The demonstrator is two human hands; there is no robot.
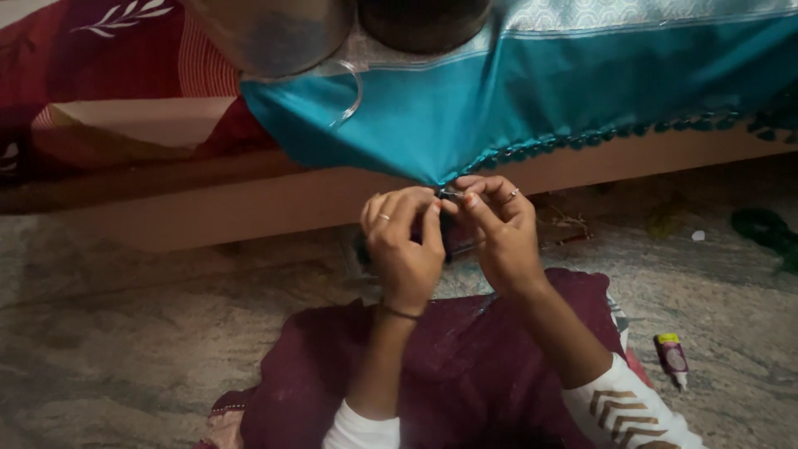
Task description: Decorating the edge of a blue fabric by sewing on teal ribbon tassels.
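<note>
Cloth: a shiny teal satin cloth with a pale patterned band and a beaded dark-green edging (515, 108) hangs down off the edge of the bed (249, 204), its lowest corner reaching the person's hands
Left hand: the left hand (405, 245) is curled nearly closed, thumb and fingertips pinched together at the corner of the cloth; a ring and a thin dark bracelet show on it
Right hand: the right hand (497, 233) is likewise pinched at the same corner, fingers bent, a ring on one finger; something small and metallic sits between the two hands, too small to tell what it is
Handling: the cloth looks light, limp and slippery, so it would likely slide through a loose hold; the hemmed corner and the beaded edge seem the firmest places to grip, and the fine trim looks easy to snag or pull loose
Weights: two round metal pots (283, 33) stand on the cloth at the top of the view, apparently pinning it on the bed
Lap: a dark maroon fabric (465, 374) covers the person's lap on the mottled stone floor (125, 333)
Package: a small maroon tube with a yellow-green label patch and a white nozzle (672, 357) lies on the floor to the person's right, well apart from the hands
Other: a dark green bundle (761, 226) lies at the far right, blurred
</note>
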